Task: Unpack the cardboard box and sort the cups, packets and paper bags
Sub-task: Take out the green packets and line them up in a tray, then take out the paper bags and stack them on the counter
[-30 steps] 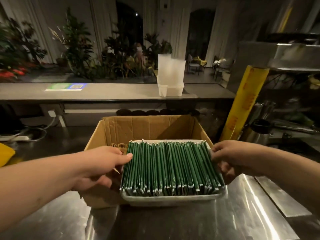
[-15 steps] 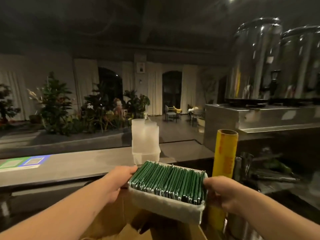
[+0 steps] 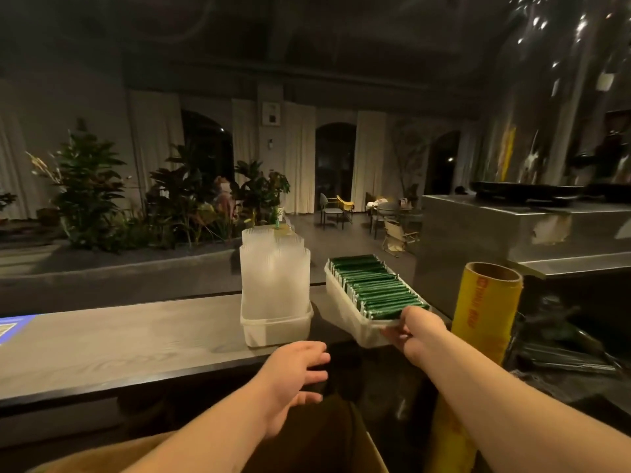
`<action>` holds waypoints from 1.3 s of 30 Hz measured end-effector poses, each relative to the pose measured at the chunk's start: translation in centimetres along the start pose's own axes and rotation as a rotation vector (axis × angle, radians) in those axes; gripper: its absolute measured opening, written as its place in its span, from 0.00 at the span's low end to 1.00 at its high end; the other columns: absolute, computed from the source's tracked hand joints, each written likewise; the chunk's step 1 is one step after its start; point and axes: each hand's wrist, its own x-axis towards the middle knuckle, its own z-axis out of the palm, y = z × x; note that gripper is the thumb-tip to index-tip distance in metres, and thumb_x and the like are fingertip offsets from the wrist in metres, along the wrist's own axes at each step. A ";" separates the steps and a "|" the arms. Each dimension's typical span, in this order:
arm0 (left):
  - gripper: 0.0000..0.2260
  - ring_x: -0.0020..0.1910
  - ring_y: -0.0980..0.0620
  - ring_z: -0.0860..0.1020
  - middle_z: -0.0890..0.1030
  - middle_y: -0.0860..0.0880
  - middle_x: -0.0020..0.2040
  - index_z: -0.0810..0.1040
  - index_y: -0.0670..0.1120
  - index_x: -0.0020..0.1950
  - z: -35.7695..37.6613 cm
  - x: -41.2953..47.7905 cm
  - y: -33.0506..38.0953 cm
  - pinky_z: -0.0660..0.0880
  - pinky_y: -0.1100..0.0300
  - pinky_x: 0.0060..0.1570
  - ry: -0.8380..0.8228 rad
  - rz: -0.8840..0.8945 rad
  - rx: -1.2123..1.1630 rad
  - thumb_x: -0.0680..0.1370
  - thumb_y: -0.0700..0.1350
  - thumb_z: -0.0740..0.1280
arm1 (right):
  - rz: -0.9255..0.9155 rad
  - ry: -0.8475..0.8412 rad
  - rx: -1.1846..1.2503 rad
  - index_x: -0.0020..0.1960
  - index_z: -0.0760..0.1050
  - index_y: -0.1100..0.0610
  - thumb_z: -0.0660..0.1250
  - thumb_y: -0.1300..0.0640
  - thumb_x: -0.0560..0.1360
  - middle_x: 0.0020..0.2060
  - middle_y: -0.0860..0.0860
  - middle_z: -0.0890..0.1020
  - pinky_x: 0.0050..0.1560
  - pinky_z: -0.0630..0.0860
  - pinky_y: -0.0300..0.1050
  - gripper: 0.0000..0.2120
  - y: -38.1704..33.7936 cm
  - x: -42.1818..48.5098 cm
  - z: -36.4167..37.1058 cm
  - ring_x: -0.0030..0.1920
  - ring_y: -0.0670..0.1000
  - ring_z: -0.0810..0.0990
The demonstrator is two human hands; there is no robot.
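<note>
A person's right hand (image 3: pixel 415 332) pinches the near end of a white tray (image 3: pixel 345 302) packed with green packets (image 3: pixel 375 288), at the wooden counter (image 3: pixel 119 339) beside a tub (image 3: pixel 276 327) of clear cups (image 3: pixel 275 271). The left hand (image 3: pixel 293 377) hovers, fingers loosely spread and holding nothing, above the cardboard box (image 3: pixel 374 448).

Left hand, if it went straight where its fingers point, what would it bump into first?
Probably the near end of the white tray of green packets, which the right hand holds. The left hand is open and points toward it, though depth is unclear.
</note>
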 end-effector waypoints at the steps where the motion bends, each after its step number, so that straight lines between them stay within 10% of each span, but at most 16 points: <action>1: 0.15 0.60 0.51 0.79 0.80 0.53 0.63 0.73 0.51 0.73 -0.2 0.6 -0.4 0.82 0.52 0.56 0.017 -0.003 0.023 0.86 0.48 0.59 | 0.003 0.007 0.011 0.64 0.73 0.60 0.59 0.69 0.82 0.49 0.61 0.79 0.22 0.79 0.48 0.13 0.0 1.3 0.9 0.42 0.60 0.80; 9: 0.14 0.59 0.54 0.79 0.80 0.54 0.62 0.74 0.52 0.71 -2.9 2.8 -1.5 0.81 0.57 0.51 0.087 0.014 0.130 0.86 0.47 0.59 | 0.023 0.046 -0.016 0.75 0.70 0.56 0.61 0.69 0.81 0.63 0.59 0.80 0.47 0.83 0.56 0.23 1.6 6.8 5.2 0.51 0.60 0.82; 16: 0.14 0.59 0.52 0.80 0.81 0.53 0.63 0.74 0.51 0.72 -2.9 3.1 -2.2 0.81 0.56 0.50 0.092 -0.008 0.077 0.86 0.46 0.60 | 0.066 -0.007 -0.028 0.73 0.71 0.57 0.62 0.65 0.82 0.59 0.60 0.82 0.30 0.84 0.54 0.20 1.1 7.2 5.1 0.52 0.61 0.84; 21: 0.12 0.58 0.51 0.81 0.82 0.51 0.60 0.76 0.51 0.67 -4.5 0.0 -2.6 0.80 0.54 0.51 0.140 -0.001 0.084 0.86 0.47 0.59 | 0.092 0.008 0.031 0.74 0.70 0.56 0.64 0.56 0.83 0.63 0.58 0.79 0.52 0.82 0.52 0.20 2.1 2.9 4.1 0.59 0.58 0.81; 24: 0.11 0.55 0.48 0.83 0.84 0.49 0.56 0.79 0.48 0.62 -6.0 -3.4 -3.3 0.79 0.54 0.47 0.203 0.000 0.092 0.86 0.46 0.59 | 0.024 -0.014 -0.109 0.67 0.74 0.58 0.64 0.57 0.82 0.54 0.56 0.80 0.48 0.81 0.49 0.14 5.3 -1.7 4.4 0.52 0.54 0.81; 29: 0.09 0.50 0.50 0.84 0.86 0.48 0.50 0.81 0.49 0.57 -8.4 -9.8 -7.0 0.80 0.56 0.46 0.263 0.024 0.183 0.85 0.47 0.61 | -0.119 -0.321 -0.547 0.56 0.79 0.57 0.65 0.58 0.82 0.37 0.52 0.79 0.38 0.77 0.44 0.06 15.5 -10.4 3.0 0.36 0.49 0.77; 33: 0.06 0.48 0.51 0.83 0.85 0.49 0.48 0.81 0.52 0.53 -10.0 -14.4 -13.6 0.80 0.57 0.44 0.383 0.003 0.344 0.83 0.44 0.66 | -0.417 -0.728 -1.371 0.62 0.77 0.51 0.75 0.50 0.75 0.56 0.50 0.81 0.53 0.81 0.44 0.17 25.9 -13.9 -0.1 0.55 0.49 0.81; 39: 0.06 0.43 0.47 0.81 0.82 0.47 0.43 0.80 0.54 0.49 -11.2 -18.2 -20.6 0.81 0.49 0.45 0.591 -0.072 0.295 0.81 0.43 0.67 | -0.390 -1.060 -2.220 0.83 0.50 0.49 0.78 0.49 0.72 0.81 0.54 0.57 0.77 0.59 0.63 0.50 32.0 -13.2 -3.9 0.80 0.62 0.55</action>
